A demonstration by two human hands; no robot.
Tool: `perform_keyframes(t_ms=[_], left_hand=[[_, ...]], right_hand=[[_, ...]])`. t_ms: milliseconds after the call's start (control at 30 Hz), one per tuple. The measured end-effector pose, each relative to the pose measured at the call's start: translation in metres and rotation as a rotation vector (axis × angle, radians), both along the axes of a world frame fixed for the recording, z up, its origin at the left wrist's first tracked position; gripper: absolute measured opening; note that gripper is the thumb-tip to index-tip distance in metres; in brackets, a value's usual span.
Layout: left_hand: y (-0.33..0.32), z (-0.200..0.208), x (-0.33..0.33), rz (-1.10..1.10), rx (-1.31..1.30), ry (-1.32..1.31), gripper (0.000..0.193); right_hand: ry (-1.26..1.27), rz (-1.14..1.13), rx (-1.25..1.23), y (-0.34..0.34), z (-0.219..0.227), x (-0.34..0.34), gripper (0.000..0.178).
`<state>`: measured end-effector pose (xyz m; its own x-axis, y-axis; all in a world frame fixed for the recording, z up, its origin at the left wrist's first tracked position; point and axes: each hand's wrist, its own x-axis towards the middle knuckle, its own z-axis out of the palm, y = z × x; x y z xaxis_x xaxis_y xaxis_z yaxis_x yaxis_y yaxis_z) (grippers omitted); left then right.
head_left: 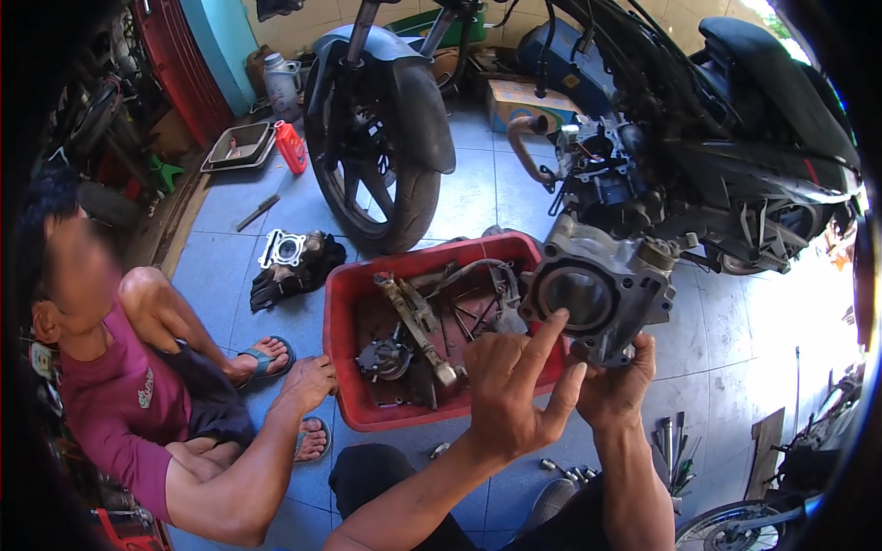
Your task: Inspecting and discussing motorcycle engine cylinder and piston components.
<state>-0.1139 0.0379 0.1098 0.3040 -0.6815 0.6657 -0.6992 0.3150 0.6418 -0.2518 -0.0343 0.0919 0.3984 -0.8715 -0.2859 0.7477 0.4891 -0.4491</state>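
Note:
My right hand (pixel 617 390) grips a grey metal engine cylinder block (pixel 634 303) from below and holds it up over the right end of a red plastic tub (pixel 395 420). The round bore faces me. My left hand (pixel 516 386) holds nothing; its index finger stretches to the lower rim of the bore, the thumb stands apart and the other fingers are curled. Whether the fingertip touches the metal, I cannot tell. Inside the tub lie a long metal tube-like part (pixel 415 323), a smaller round metal part (pixel 386 358) and other loose pieces.
A person (pixel 129 386) sits at the left, one hand on the tub's edge. Ahead stands a motorcycle with its front wheel (pixel 390 174) and exposed engine (pixel 602 156). A red bottle (pixel 290 147), a metal tray (pixel 237 147), a gasket-faced part (pixel 283 248) and tools (pixel 675 445) lie around.

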Motion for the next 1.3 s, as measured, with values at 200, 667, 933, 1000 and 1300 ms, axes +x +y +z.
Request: perform_keyframes(t_ms=[200, 667, 933, 1000, 1300], left_hand=[[-0.002, 0.002, -0.001, -0.008, 0.085, -0.041, 0.057], [-0.001, 0.006, -0.003, -0.022, 0.09, 0.009, 0.065], [0.001, 0.004, -0.003, -0.071, 0.153, 0.088, 0.068], [-0.002, -0.001, -0.004, -0.075, 0.143, 0.082, 0.069], [0.0, 0.002, -0.003, -0.083, 0.151, 0.094, 0.073]], right_hand=[[0.038, -0.076, 0.068, 0.005, 0.014, 0.01, 0.032], [-0.084, 0.028, -0.096, 0.003, 0.001, -0.002, 0.045], [-0.041, 0.02, -0.047, 0.006, -0.001, -0.002, 0.046], [-0.068, 0.052, -0.068, 0.004, -0.004, -0.005, 0.046], [0.007, 0.015, -0.046, 0.007, -0.003, 0.001, 0.045]])
